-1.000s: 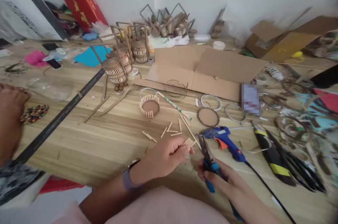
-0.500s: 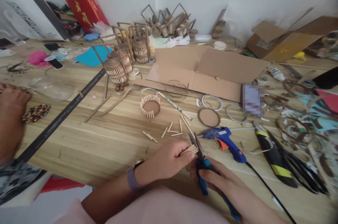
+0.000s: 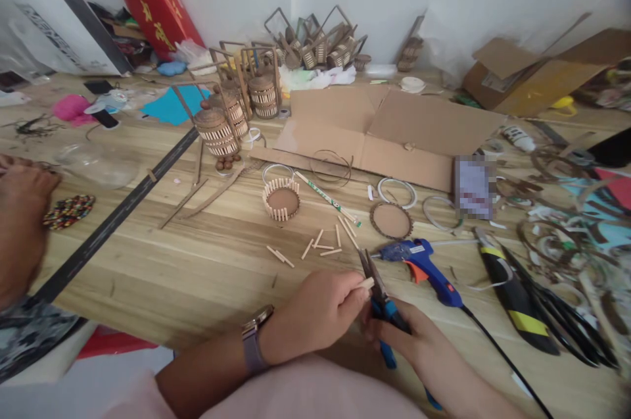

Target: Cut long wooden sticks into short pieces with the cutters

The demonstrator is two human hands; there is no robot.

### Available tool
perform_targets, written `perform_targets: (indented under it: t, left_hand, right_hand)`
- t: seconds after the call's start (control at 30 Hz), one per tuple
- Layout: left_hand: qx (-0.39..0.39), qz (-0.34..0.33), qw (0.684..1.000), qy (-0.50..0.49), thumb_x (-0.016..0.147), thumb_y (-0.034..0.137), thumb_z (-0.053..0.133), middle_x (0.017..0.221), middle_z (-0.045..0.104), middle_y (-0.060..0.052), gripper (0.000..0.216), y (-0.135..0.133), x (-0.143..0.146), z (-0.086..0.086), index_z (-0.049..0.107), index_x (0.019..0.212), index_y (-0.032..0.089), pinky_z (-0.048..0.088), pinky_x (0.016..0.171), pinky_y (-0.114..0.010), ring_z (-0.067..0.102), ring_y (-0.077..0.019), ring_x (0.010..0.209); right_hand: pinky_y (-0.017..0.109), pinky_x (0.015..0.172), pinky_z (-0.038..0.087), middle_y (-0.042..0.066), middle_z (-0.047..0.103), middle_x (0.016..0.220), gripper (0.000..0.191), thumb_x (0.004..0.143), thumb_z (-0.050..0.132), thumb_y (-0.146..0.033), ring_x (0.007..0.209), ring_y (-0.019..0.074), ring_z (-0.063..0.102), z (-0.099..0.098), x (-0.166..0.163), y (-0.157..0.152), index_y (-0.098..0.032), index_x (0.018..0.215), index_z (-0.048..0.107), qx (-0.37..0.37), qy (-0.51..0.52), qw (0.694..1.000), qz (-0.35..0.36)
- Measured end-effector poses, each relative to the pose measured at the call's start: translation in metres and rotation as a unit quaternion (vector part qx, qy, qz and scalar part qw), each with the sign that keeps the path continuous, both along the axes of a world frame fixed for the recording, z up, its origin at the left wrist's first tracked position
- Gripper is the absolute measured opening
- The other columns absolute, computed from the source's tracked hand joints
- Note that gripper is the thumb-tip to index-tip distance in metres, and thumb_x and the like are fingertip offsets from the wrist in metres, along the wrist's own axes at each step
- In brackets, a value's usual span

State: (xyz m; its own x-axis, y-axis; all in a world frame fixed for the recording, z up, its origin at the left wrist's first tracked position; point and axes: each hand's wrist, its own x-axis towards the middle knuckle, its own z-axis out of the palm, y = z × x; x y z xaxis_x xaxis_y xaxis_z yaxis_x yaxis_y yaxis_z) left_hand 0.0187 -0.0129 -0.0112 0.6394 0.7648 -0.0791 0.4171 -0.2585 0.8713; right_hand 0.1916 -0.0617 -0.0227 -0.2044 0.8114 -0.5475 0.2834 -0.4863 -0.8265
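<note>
My left hand (image 3: 320, 310) is closed around a thin wooden stick (image 3: 365, 283), whose end pokes out to the right. My right hand (image 3: 417, 343) grips blue-handled pliers (image 3: 377, 287), their jaws closed on the stick's end. Several short cut sticks (image 3: 320, 248) lie on the wooden table (image 3: 197, 268) just beyond my hands. A small round basket of upright sticks (image 3: 281, 198) stands farther back. A blue glue gun (image 3: 419, 261) lies right of the pliers, next to a brown cardboard disc (image 3: 391, 220).
Flattened cardboard (image 3: 384, 129) and finished wooden lanterns (image 3: 217, 126) sit at the back. A long black strip (image 3: 108, 225) crosses the left. Scissors and black-yellow tools (image 3: 517, 294) lie right. Another person's hand (image 3: 20, 228) rests at the left edge by a beaded item (image 3: 66, 208).
The pliers moved left and their jaws closed on the stick's end. My left hand drew slightly back toward me, with less of the stick showing.
</note>
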Motion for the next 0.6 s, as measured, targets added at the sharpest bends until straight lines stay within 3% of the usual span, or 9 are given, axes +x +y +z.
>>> perform_targets:
  t: [0.37, 0.47, 0.6]
  left_hand:
    - [-0.013, -0.013, 1.0, -0.003, 0.097, 0.029, 0.039, 0.063, 0.043, 0.004, 0.028, -0.001, 0.003, 0.005, 0.039, 0.071, 0.019, 0.023, 0.056, -0.026, 0.04, -0.0103, 0.059]
    - [-0.02, -0.004, 1.0, -0.01, 0.097, 0.03, 0.04, 0.064, 0.044, 0.004, 0.028, 0.0, 0.0, 0.006, 0.04, 0.071, 0.019, 0.025, 0.056, -0.025, 0.042, -0.0103, 0.06]
    - [-0.007, 0.057, 0.998, -0.004, 0.098, 0.034, 0.038, 0.062, 0.042, 0.005, 0.031, 0.007, -0.01, 0.005, 0.039, 0.071, 0.02, 0.026, 0.057, -0.025, 0.041, -0.0105, 0.059]
  right_hand:
    - [0.026, 0.047, 0.027, -0.007, 0.038, 0.045, 0.05, 0.077, 0.053, -0.067, 0.046, 0.0105, 0.034, -0.012, -0.002, 0.006, -0.024, 0.056, 0.037, 0.039, -0.03, 0.998, -0.034]
    - [0.026, 0.048, 0.031, -0.005, 0.046, 0.051, 0.045, 0.079, 0.057, -0.061, 0.049, 0.0117, 0.042, -0.01, -0.001, 0.011, -0.022, 0.06, 0.044, 0.037, -0.014, 0.999, -0.02]
    - [0.027, 0.055, 0.039, -0.002, 0.054, 0.064, 0.031, 0.082, 0.056, -0.051, 0.06, 0.0155, 0.052, -0.004, 0.005, 0.015, -0.021, 0.075, 0.055, 0.06, -0.03, 0.998, -0.014]
